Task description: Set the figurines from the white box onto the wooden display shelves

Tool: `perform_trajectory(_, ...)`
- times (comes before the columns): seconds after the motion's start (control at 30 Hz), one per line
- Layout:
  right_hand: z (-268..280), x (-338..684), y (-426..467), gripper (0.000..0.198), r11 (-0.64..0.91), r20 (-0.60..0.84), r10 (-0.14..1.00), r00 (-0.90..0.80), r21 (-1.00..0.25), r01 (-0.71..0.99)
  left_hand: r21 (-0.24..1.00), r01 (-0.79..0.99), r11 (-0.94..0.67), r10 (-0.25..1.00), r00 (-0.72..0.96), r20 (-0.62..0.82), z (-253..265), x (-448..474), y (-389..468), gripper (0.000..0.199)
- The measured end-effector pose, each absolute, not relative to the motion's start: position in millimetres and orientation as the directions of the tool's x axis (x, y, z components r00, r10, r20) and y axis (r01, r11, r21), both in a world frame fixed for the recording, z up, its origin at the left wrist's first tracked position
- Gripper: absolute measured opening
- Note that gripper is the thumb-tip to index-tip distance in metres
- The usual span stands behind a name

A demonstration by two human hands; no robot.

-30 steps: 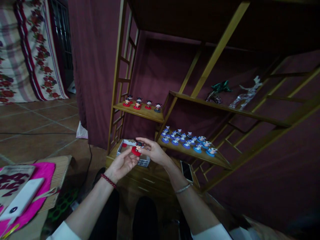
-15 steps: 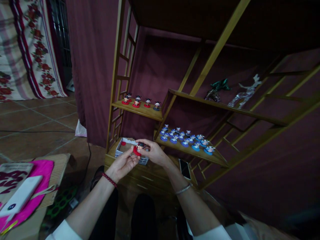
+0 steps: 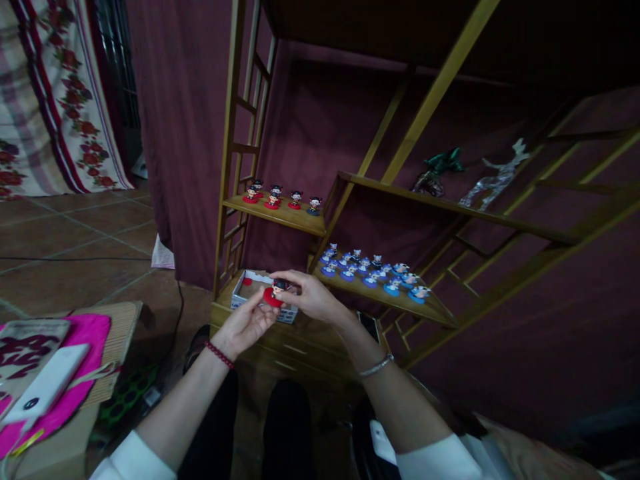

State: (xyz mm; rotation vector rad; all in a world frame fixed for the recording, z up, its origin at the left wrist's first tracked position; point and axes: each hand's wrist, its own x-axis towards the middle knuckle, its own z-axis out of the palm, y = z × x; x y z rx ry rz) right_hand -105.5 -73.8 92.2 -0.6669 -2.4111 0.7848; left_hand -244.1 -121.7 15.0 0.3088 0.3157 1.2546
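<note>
Between my two hands is a small black-haired figurine [image 3: 280, 287] on a round red base. My left hand [image 3: 250, 321] grips the red base from the left, fingers curled below it. My right hand [image 3: 311, 298] pinches the figurine from the right, near its head. Just behind the hands, a white cardboard box [image 3: 239, 293] sits on the lower wooden ledge, a red disc [image 3: 247, 282] showing inside; the hands hide part of it. On the upper left shelf [image 3: 300, 219] stand several similar figurines [image 3: 273, 198], most on red bases and one on a dark base.
Several blue-and-purple figurines [image 3: 371, 279] stand in rows on the right shelf. Above them are a clear deer ornament [image 3: 500, 177] and a dark green ornament [image 3: 443, 168]. A white power bank [image 3: 47, 383] lies on a pink cloth at left. A dark phone [image 3: 369, 327] is partly hidden by my right forearm.
The figurine has tilted more upright and moved slightly left in my hands. The camera view has shifted a little. Both hands keep hold of it.
</note>
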Motion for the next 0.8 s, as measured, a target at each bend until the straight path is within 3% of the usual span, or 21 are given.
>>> perform_trajectory(0.17, 93.2, -109.8, -73.2, 0.03, 0.764, 0.315, 0.576, -0.755, -0.535, 0.36, 0.408, -0.872, 0.271, 0.962, 0.264, -0.074, 15.3, -245.4, -123.1, 0.024)
perform_trajectory(0.4, 83.1, -116.2, -76.0, 0.031, 0.801, 0.389, 0.539, -0.747, -0.51, 0.313, 0.348, -0.905, 0.244, 0.97, 0.233, -0.073, 10.4, -250.1, -126.3, 0.018)
perform_trajectory(0.6, 87.4, -114.2, -74.8, 0.053, 0.795, 0.379, 0.536, -0.754, -0.526, 0.301, 0.383, -0.901, 0.206, 0.978, 0.206, -0.041, 12.6, -251.8, -123.2, 0.015)
perform_trajectory(0.8, 79.1, -112.2, -72.1, 0.063, 0.715, 0.312, 0.634, -0.708, -0.585, 0.384, 0.421, -0.875, 0.239, 0.969, 0.24, -0.052, 11.9, -254.5, -120.0, 0.021)
